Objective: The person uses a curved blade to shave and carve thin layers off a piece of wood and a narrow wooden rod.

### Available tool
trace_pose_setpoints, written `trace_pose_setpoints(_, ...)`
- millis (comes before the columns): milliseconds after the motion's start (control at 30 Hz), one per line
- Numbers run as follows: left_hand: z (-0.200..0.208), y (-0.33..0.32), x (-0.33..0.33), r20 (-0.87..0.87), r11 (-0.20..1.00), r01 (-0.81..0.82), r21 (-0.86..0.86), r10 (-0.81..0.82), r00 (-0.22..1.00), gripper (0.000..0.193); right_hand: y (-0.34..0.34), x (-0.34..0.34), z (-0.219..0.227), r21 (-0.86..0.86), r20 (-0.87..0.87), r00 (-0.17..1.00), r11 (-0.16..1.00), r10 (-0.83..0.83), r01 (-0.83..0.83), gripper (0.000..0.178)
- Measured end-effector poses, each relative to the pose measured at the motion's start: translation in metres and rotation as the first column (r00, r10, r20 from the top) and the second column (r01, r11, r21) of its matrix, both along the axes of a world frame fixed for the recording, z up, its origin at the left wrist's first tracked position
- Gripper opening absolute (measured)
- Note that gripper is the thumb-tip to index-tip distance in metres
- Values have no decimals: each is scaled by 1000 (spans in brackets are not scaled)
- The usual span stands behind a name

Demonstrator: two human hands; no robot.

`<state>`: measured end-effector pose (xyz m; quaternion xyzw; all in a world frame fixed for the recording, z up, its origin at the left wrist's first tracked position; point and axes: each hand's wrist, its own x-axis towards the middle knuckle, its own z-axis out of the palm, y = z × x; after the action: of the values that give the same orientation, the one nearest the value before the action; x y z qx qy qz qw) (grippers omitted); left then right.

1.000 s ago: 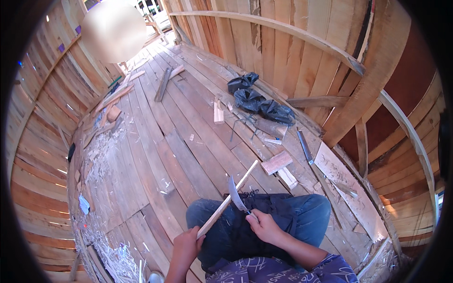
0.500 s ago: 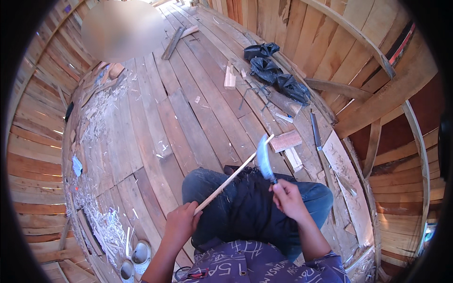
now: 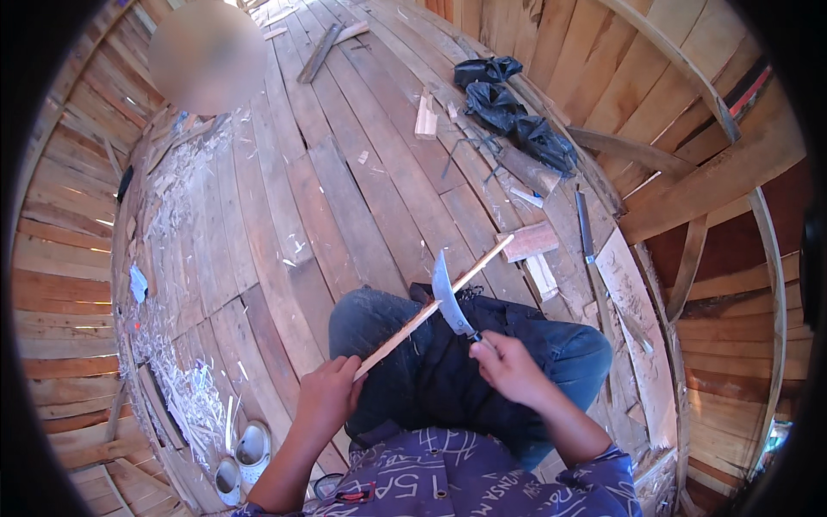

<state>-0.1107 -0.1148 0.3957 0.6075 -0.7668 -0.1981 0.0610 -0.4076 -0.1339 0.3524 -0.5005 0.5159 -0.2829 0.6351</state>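
Observation:
My left hand is closed round the near end of a thin wooden stick, which slants up and to the right over my lap. Darker bark-like patches show along part of the stick. In my right hand is the dark handle of a knife with a curved, pale blade. The blade crosses the stick at about its middle and appears to touch it. Beneath both lies a dark cloth spread over my crossed legs.
Black plastic bags lie by the right wall, near a long dark-bladed tool. Wood blocks sit beyond my right knee. Shavings litter the left floor, beside white clogs. A blurred area covers the far left.
The knife has moved left and down, from near the stick's far tip to about its middle. The stick now shows a different, darker-patched side and points slightly farther right.

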Motion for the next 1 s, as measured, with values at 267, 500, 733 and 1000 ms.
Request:
trace_pose_setpoints(267,-1,5,4,52,999,30,15,-31,998,21,-11,4,12,106,63,998,994,12,-18,31)
trace_pose_setpoints(500,-1,-1,2,-3,999,-18,32,18,1000,18,-12,9,4,185,156,987,983,-44,15,33)
trace_pose_setpoints(733,2,-7,2,-7,997,-42,60,43,999,19,4,22,0,418,469,882,869,43,-264,37)
trace_pose_setpoints(1000,-3,-1,3,-11,1000,-23,12,24,1000,19,-11,10,6,93,132,963,970,-235,224,30)
